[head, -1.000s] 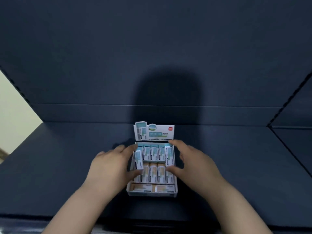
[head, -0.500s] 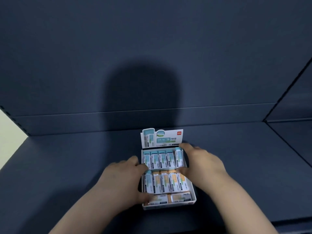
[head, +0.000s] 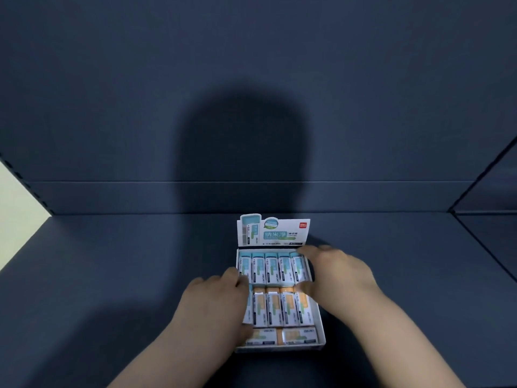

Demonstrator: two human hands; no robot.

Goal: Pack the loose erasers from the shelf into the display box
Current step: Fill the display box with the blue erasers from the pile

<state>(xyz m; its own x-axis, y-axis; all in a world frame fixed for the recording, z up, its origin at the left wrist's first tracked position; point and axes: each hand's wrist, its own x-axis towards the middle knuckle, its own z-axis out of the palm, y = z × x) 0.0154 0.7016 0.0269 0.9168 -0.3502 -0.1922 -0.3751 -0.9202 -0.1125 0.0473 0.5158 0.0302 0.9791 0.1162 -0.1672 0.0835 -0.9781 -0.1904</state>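
- The left hand (head: 215,306), which was pinching a teal eraser a second ago, is now lying released over the white cardboard display box (head: 321,336), lower centre.
- The right hand (head: 335,273) is spanning the far-right blue-sleeved eraser (head: 298,268); whether it is gripping, I cannot tell.
- Counting: five blue erasers, five orange-sleeved erasers (head: 288,306), two front ones; the packing is looking nearly complete.

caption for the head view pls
Both hands settle erasers into a full display box on a dark shelf.
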